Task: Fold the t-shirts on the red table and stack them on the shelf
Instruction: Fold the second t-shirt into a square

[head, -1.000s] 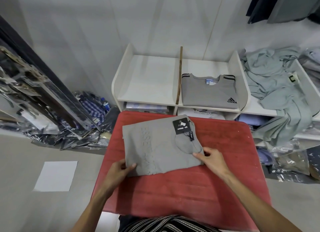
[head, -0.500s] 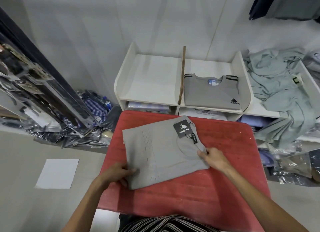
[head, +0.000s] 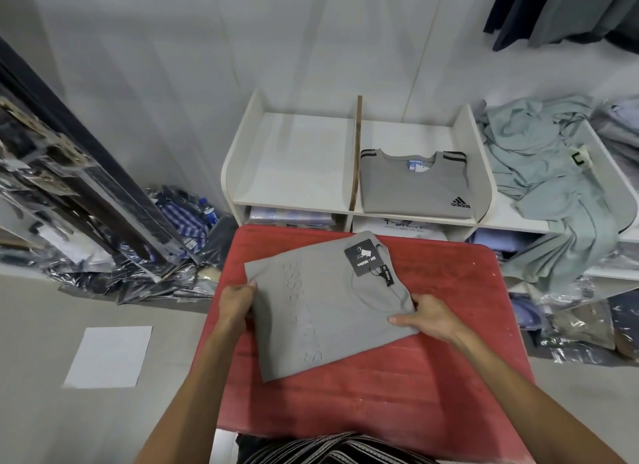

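A folded grey t-shirt [head: 311, 311] with raised lettering and a black hang tag [head: 361, 258] lies turned at an angle on the red table [head: 432, 387]. My left hand [head: 235, 304] grips its left edge, fingers tucked under the cloth. My right hand [head: 427, 316] holds its right edge near the collar, thumb on top. Behind the table stands a white shelf [head: 294, 159]; its right compartment holds a folded grey t-shirt [head: 415, 187] with black stripes and a logo.
Unfolded pale green shirts [head: 553, 187] are heaped on a white shelf at the right. Bagged clothes [head: 179, 221] lie on the floor at the left beside a leaning rack. A white sheet of paper [head: 110, 356] lies on the floor. Dark garments hang at the top right.
The shirt has rotated so its near left corner swings toward me. My left hand moved from the shirt's near edge up to its left edge; my right hand stays at the collar side.
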